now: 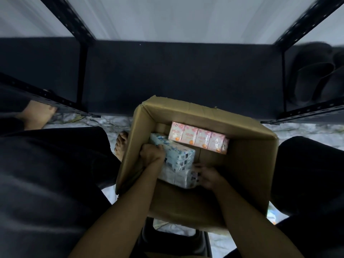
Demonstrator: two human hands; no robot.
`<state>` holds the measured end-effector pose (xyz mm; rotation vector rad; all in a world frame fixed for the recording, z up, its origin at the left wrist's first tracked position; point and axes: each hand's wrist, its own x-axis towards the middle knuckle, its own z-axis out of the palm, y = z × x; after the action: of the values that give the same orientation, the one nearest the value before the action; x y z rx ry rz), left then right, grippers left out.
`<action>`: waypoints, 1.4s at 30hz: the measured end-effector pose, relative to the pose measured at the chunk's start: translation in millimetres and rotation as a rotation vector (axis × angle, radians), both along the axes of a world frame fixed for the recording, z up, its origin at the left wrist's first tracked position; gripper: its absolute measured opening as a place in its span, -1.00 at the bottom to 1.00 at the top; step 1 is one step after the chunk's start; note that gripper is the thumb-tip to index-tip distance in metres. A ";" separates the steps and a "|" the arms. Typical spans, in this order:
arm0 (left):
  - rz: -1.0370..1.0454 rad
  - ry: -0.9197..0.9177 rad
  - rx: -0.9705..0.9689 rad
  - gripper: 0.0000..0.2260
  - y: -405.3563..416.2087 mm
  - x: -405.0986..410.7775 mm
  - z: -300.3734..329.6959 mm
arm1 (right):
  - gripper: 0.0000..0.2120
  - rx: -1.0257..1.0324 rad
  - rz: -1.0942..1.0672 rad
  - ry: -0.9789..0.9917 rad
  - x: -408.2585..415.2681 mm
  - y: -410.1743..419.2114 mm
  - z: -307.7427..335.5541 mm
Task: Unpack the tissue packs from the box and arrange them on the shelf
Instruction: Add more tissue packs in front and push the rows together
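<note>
An open cardboard box stands on the floor between my knees, in front of a low black shelf. Inside, a white pack of tissues with blue print lies on top of another wrapped pack at the left. My left hand grips the left end of the blue-printed pack. My right hand reaches in from the right, with its fingertips on the right end of the lower pack. A row of pink tissue packs stands along the box's far wall.
Black perforated shelf posts and rails frame the shelf bay. Dark slippers lie in the bay to the right. My bare foot is beside the box's left wall. A dark stool is under me on the marbled floor.
</note>
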<state>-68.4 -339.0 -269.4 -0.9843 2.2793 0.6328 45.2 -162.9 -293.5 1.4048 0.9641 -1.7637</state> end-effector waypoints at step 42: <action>-1.394 1.735 -0.343 -0.64 -59.4 -151.0 524.5 | -0.85 1.497 0.214 1.737 -114.7 101.5 570.8</action>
<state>-219.4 -398.4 255.1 1.8955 3.4359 0.3464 -69.5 -61.4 277.4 -0.3293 3.5231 -1.6897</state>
